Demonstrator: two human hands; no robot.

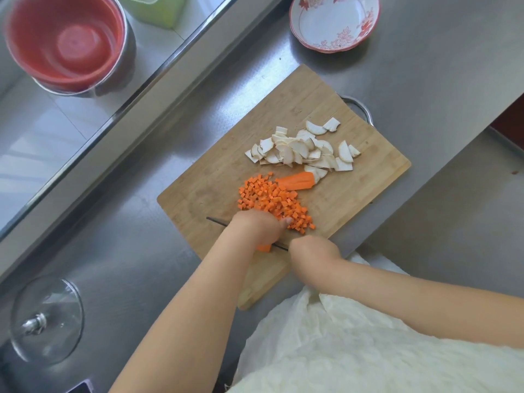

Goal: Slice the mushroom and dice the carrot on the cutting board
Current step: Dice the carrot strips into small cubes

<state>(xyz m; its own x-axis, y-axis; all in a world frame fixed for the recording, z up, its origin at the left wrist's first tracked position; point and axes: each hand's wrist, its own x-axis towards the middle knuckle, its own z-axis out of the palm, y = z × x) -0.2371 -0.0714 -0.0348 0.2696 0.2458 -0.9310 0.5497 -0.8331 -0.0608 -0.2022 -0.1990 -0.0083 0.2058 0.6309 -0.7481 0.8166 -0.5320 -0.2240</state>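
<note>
A bamboo cutting board [354,194] lies slantwise on the steel counter. Sliced white mushroom [303,150] is heaped at its far side. In front of that lie a pile of small carrot cubes [272,201] and one uncut carrot piece [297,180]. My left hand [259,229] has its fingers curled over a carrot piece [264,248] at the near edge of the pile; only an orange end shows below the palm. My right hand [313,249] grips the handle of a knife [217,221], whose thin dark blade runs left under my left hand.
A floral bowl [334,38] stands beyond the board. In the sink at upper left sits a red bowl inside a steel pot [68,43]. A glass lid [46,319] lies at lower left. A metal handle [360,106] pokes out behind the board. White clothing fills the lower right.
</note>
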